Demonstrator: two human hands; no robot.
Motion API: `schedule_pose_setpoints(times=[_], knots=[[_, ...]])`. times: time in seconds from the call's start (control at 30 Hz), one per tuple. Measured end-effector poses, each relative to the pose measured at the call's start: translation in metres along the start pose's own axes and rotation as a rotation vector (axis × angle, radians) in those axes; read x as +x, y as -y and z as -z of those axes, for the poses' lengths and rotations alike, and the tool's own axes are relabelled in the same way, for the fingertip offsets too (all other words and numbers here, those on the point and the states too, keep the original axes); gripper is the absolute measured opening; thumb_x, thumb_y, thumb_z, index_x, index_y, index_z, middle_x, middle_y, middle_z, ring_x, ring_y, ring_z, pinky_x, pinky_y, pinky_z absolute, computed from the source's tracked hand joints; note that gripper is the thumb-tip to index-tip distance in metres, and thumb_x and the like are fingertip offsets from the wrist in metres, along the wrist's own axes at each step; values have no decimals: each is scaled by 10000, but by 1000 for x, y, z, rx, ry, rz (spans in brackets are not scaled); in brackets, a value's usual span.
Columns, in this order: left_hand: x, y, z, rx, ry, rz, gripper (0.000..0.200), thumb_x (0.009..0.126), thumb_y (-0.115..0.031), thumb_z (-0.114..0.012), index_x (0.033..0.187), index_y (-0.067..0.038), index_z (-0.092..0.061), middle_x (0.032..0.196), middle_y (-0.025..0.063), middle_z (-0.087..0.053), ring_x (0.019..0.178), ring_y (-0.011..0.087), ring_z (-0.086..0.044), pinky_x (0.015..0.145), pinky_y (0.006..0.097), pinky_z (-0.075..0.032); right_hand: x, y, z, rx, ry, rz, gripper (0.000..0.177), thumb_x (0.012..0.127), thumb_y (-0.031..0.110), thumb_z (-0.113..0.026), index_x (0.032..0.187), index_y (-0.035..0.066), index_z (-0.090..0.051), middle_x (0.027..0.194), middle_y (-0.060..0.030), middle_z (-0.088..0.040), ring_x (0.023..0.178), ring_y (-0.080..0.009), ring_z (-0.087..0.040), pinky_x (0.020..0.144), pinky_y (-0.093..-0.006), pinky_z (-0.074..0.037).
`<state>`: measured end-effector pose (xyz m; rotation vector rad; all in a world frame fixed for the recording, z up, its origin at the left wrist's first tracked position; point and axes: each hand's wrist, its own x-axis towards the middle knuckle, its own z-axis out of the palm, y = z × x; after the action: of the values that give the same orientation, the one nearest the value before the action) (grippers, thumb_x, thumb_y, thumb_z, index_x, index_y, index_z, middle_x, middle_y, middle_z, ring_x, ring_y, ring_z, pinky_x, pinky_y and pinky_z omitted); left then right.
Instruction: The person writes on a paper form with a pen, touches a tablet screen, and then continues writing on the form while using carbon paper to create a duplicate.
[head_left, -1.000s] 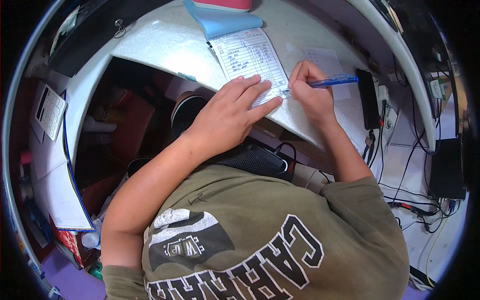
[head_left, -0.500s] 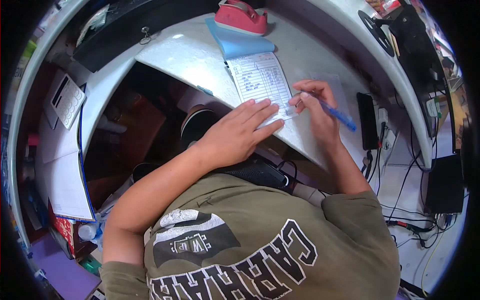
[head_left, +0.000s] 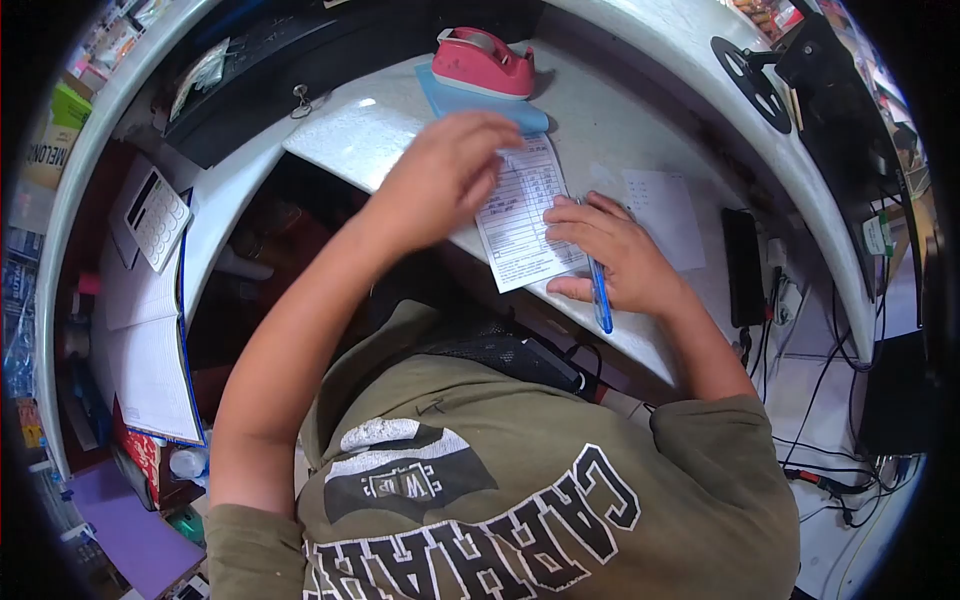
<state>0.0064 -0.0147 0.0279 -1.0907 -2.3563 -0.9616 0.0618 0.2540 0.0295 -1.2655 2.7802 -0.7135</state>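
The right hand (head_left: pixel 610 255) lies palm down with its fingers spread on the right edge of the printed form (head_left: pixel 522 225); a blue pen (head_left: pixel 600 295) is pinched between its fingers, with the barrel pointing back towards the person. The left hand (head_left: pixel 445 170) hovers over the form's upper left corner, fingers loosely bent and holding nothing; just beyond it lie a blue pad (head_left: pixel 470 100) and a pink tape dispenser (head_left: pixel 485 60). A slip of paper (head_left: pixel 662 215) lies on the white counter (head_left: pixel 360 140), just right of the right hand.
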Motion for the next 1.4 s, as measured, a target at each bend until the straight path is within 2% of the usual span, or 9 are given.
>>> schedule_pose_setpoints(times=[0.27,0.37,0.5,0.73,0.97,1.0,1.2,1.33,1.4], knots=[[-1,32,-8,26,113,112,268,901,-48,-582,1131,-72,-716,1226,74,-688,1143,282,-622,980,388,-508,-1,2,0,-65,1,45,472,812,390,-774,1133,68,-648,1293,-107,-606,1274,-308,-555,1113,-527,-370],[1,40,-5,63,133,51,292,922,-76,-576,1189,-90,-696,1198,81,-700,1117,282,-637,978,383,-504,0,4,1,-99,0,60,431,819,338,-774,1129,67,-646,1276,-98,-614,1264,-307,-564,1108,-527,-373],[7,39,4,-76,190,213,325,974,-139,-552,1284,-100,-639,1176,97,-713,1116,281,-646,974,376,-496,1,6,-1,-130,-32,142,316,855,208,-740,1120,62,-649,1199,-97,-656,1180,-305,-616,1075,-523,-411],[0,49,4,-253,164,233,415,1061,-323,-427,1345,-66,-588,1214,111,-705,1160,290,-632,1019,373,-462,7,5,-4,224,-320,-136,86,902,64,-661,965,6,-676,1002,-128,-704,903,-260,-679,797,-328,-527],[-1,49,8,-279,174,204,527,1060,-446,-372,1358,-66,-583,1242,118,-696,1183,315,-616,1040,378,-446,21,-5,6,400,-397,-303,129,894,123,-716,927,14,-655,915,-75,-677,834,-147,-623,752,-283,-488],[-1,51,8,-285,185,203,565,1027,-504,-430,1358,-74,-585,1260,116,-687,1187,315,-614,1031,381,-454,26,-4,9,367,-414,-301,149,893,148,-734,912,25,-651,873,-49,-661,806,-114,-595,738,-264,-474],[-1,38,11,-66,229,169,527,851,-379,-729,1301,-122,-634,1300,95,-662,1182,304,-617,1000,390,-488,41,-6,32,521,-297,-336,183,905,196,-742,912,33,-661,838,-12,-645,782,-98,-574,716,-250,-459],[-3,46,1,-11,156,0,426,750,-141,-755,1171,-133,-694,1293,39,-667,1186,275,-617,993,395,-510,53,-31,40,646,-423,-352,271,911,293,-750,923,32,-678,860,-22,-655,831,-113,-599,751,-271,-483],[-4,48,0,14,157,-25,402,766,-132,-743,1165,-133,-694,1294,40,-666,1185,273,-618,994,390,-510,70,-65,44,309,-420,-424,408,908,402,-742,997,8,-681,916,-66,-691,914,-159,-653,833,-304,-517]])
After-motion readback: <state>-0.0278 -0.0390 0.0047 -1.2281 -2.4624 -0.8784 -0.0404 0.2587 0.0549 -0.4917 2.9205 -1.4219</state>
